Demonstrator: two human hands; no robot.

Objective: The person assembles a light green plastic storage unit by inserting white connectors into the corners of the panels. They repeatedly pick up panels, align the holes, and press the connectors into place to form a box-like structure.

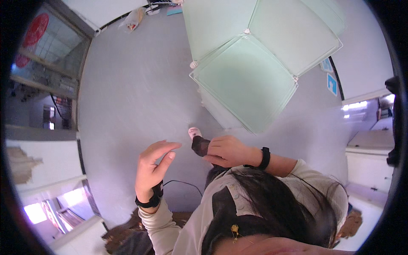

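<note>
In the head view my left hand (155,163) is raised at the left with a black band on the wrist. Its thumb stands apart from the fingers, and the gap between them holds nothing. My right hand (229,151), also with a black wristband, is in front of my body with fingers curled and pressed together. Its fingertips are partly hidden, so I cannot make out what they hold, if anything. Beyond it are pale green four-sided panels (246,83) with thin white edges, and neither hand touches them.
Grey floor (127,93) lies around me. My foot in a pink shoe (194,132) shows below the hands. A dark-framed glass door (51,76) is at the left, and a plastic bag (134,20) lies far left. White cabinets (367,161) stand right. A dark cable (185,182) curves beside me.
</note>
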